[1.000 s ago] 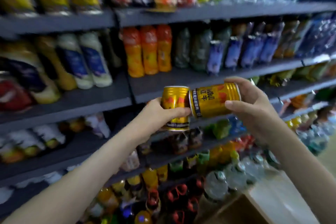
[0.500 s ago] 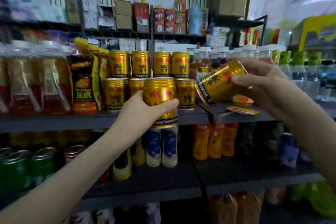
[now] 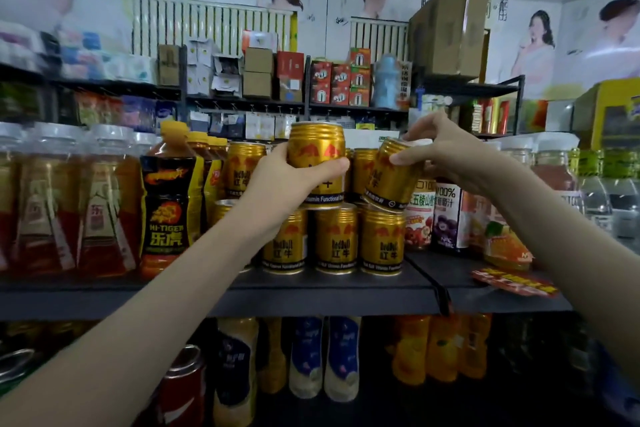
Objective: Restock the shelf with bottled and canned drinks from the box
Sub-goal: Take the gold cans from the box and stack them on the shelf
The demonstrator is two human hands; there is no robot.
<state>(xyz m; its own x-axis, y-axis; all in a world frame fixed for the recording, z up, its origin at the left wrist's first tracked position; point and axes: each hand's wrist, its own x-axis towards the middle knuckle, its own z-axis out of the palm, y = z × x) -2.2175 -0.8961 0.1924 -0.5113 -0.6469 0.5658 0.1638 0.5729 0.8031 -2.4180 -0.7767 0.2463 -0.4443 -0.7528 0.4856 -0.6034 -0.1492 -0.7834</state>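
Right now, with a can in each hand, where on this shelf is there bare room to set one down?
Bare shelf lies right of the bottom-row gold cans, before the juice bottles and left of the flat red packet. A narrow strip runs along the front edge before the cans. Leftward, the Hi-Tiger bottle and tea bottles stand packed.

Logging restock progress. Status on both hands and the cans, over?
Left hand grips upright gold ribbed metal can above bottom row of gold cans. Right hand pinches second gold can, tilted, right of it. White-labelled juice bottle close on the right.
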